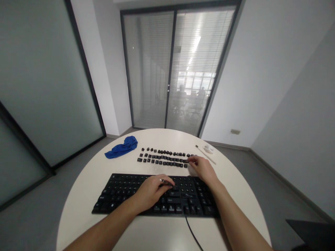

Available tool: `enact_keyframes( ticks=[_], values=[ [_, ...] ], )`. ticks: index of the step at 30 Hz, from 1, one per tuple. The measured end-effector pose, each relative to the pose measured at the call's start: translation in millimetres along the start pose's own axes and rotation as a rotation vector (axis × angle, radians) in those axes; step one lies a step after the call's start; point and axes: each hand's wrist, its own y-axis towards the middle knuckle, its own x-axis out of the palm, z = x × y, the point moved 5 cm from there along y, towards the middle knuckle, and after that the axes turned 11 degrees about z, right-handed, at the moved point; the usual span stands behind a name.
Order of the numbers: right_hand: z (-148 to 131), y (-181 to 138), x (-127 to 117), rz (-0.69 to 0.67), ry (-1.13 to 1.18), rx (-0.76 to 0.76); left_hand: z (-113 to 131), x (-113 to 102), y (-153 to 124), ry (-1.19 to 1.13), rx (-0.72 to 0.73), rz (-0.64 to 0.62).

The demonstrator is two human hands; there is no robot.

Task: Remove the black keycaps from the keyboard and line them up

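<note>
A black keyboard (123,190) lies near the front of the round table, its upper rows showing small bare key spots and its lower rows carrying keycaps. My left hand (153,190) rests over the keyboard's middle, fingers closed around a slim dark tool (165,182) with a shiny end; its exact kind is unclear. Beyond the keyboard, loose black keycaps (164,157) are laid out in rows. At the right end of these rows my right hand (201,168) pinches a dark keycap (186,161), partly covered by the fingertips.
A blue cloth (123,147) lies at the back left of the white table (81,209). On the right are a thin pale brush (206,155) and a small whitish bundle (208,149). The keyboard cable (193,234) runs toward the front edge.
</note>
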Motion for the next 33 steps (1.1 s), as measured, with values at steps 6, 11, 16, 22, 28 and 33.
enact_keyframes(
  ticks=[6,11,16,22,28,33],
  values=[
    [29.4,0.9,-16.0,0.031,-0.034,-0.004,-1.6,-0.2,-0.1,0.001,0.001,0.004],
    [28.2,-1.8,-13.2,-0.023,-0.014,-0.1,-0.7,-0.3,0.3,0.007,-0.005,0.003],
    [26.0,-3.7,-8.9,-0.045,-0.011,-0.115,-0.9,-0.2,0.4,0.004,-0.009,0.004],
    [34.7,-4.9,-4.9,-0.055,-0.019,-0.055,-1.3,-0.4,-0.1,0.004,-0.009,0.003],
    [36.0,-5.6,-3.7,-0.08,0.004,-0.044,-1.3,-0.3,-0.2,0.006,-0.005,0.003],
    [35.8,-6.9,-5.1,-0.09,0.026,-0.029,-0.7,-1.3,0.0,0.013,-0.013,0.003]
  ],
)
